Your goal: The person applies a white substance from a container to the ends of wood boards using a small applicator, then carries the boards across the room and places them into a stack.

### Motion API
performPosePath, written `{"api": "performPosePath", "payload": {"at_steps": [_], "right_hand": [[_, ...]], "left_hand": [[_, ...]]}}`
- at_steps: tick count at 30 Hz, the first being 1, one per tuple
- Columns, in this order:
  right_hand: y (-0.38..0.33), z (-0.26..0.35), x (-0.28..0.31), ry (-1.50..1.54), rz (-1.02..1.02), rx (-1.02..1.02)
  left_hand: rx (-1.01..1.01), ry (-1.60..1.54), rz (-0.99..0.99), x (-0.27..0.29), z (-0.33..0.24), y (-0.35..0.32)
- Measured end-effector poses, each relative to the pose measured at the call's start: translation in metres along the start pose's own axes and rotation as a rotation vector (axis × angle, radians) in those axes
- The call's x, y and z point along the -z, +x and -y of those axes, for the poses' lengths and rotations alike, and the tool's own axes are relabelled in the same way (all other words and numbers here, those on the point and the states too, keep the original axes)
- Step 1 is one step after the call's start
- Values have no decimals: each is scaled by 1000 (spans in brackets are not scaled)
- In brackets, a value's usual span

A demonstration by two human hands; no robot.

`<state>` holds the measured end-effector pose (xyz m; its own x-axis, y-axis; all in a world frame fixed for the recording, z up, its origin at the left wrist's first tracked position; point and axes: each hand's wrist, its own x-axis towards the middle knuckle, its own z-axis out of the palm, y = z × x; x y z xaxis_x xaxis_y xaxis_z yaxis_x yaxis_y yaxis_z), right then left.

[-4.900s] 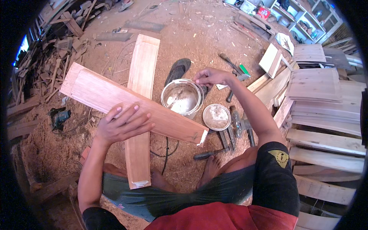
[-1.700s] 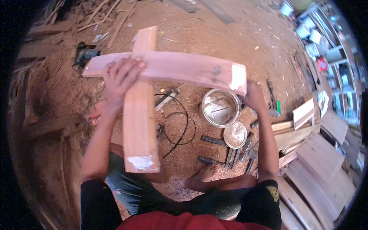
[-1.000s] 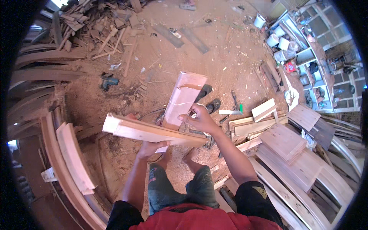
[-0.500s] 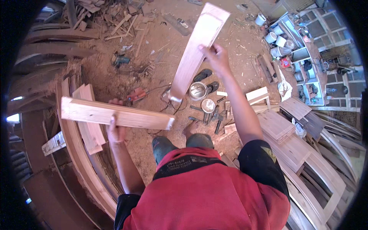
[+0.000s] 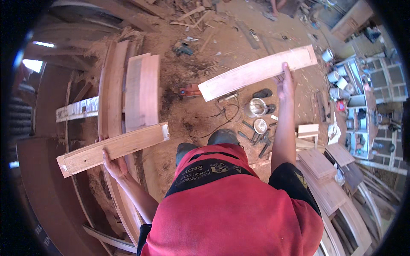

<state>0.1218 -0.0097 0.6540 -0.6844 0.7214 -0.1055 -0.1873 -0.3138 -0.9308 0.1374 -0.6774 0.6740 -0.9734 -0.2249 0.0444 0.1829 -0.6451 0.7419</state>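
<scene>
My left hand [image 5: 114, 165] grips a short wooden board [image 5: 128, 144], thumb on its near face and fingers behind. That board is held level, its left end over the long planks, and has a dark knot near the hand. Out to the right, my right hand [image 5: 287, 82] holds a second wooden board [image 5: 252, 73] near its right end, thumb on the upper face. This board slants up to the right above the floor, apart from the first. Beneath the left board, two pale boards [image 5: 143, 89] rest on the long planks [image 5: 112, 89].
An orange power tool [image 5: 190, 90] with a black cord lies on the sawdust floor. Near my feet are a metal pot [image 5: 257, 107], a white tub [image 5: 260, 125] and several hand tools. At right stand stacked panels [image 5: 318, 164] and a shelf unit with containers [image 5: 358, 106].
My left hand has carried its board left and down over the planks. The right board has swung from steep to nearly level and moved right. The whole view has turned too.
</scene>
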Motion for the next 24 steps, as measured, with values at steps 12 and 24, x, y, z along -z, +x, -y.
{"api": "performPosePath", "payload": {"at_steps": [12, 24], "right_hand": [[-37, -67, -149, 254, 271, -226], [45, -105, -336, 1072, 719, -553]], "left_hand": [[-330, -155, -295, 45, -82, -67], [-547, -53, -578, 28, -91, -70]]}}
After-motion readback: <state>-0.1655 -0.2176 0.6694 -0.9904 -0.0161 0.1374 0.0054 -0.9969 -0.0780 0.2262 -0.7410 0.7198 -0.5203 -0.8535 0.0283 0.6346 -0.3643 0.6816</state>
